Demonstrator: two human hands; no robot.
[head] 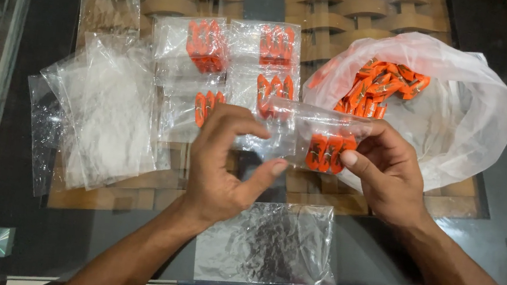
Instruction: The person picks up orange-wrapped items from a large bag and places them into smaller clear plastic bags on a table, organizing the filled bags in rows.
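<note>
Now small clear pouch [306, 130] of orange sachets [328, 153] held above glass desk [505, 193], pinched by right hand [391, 179]; open end pinched by left hand [228, 165]. Sachets best kept bunched low, mouth pulled flat.

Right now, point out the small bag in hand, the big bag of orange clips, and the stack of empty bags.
small bag [325, 138], head view, clear film above its clips.
big bag [463, 117], head view, bare right wall.
empty bags [106, 111], head view, top sheet's middle.
</note>
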